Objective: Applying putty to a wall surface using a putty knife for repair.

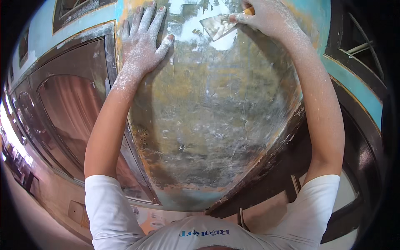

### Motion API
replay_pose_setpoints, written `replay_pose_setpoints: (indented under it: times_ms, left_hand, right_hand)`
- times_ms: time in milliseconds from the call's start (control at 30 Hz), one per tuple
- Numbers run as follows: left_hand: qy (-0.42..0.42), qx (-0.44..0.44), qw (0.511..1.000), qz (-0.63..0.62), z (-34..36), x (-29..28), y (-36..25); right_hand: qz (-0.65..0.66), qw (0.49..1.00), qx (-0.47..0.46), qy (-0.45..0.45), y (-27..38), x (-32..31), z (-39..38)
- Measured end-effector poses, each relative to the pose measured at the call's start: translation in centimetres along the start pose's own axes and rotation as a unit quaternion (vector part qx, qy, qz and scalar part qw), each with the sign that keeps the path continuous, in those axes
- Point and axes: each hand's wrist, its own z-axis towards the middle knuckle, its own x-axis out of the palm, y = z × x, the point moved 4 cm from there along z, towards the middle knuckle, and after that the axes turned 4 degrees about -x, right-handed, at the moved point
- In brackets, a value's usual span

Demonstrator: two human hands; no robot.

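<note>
My left hand [143, 43], coated in white powder, lies flat with its fingers spread on the upper left of a worn, patchy wall [200, 108]. At the upper right my right hand [271, 18], just as dusty, is closed round the orange handle of a putty knife [218, 27]. White paste sits on the knife's metal blade, which is close to the wall; whether it touches I cannot tell. Fresh white filler [187, 29] covers a patch of the wall between the two hands. Part of the knife's handle is hidden by my fingers.
To the left stands a brown-framed door [71, 104] with a reddish curtain behind its panel. A dark wooden frame [362, 54] with a turquoise wall strip [354, 81] is on the right. Dark furniture [275, 175] and the floor [46, 200] lie below.
</note>
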Motion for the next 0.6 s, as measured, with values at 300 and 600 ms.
replay_pose_setpoints:
  times_ms: [300, 600]
  left_hand:
    - [0.011, -0.001, 1.0, -0.02, -0.2, -0.1, 0.4]
    - [0.007, 0.008, 0.999, -0.032, -0.3, 0.1, 0.2]
  right_hand:
    - [0.031, 0.99, 0.103, 0.094, 0.6, -2.7, 0.8]
    - [0.013, 0.992, 0.122, -0.003, -0.7, -1.5, 0.1]
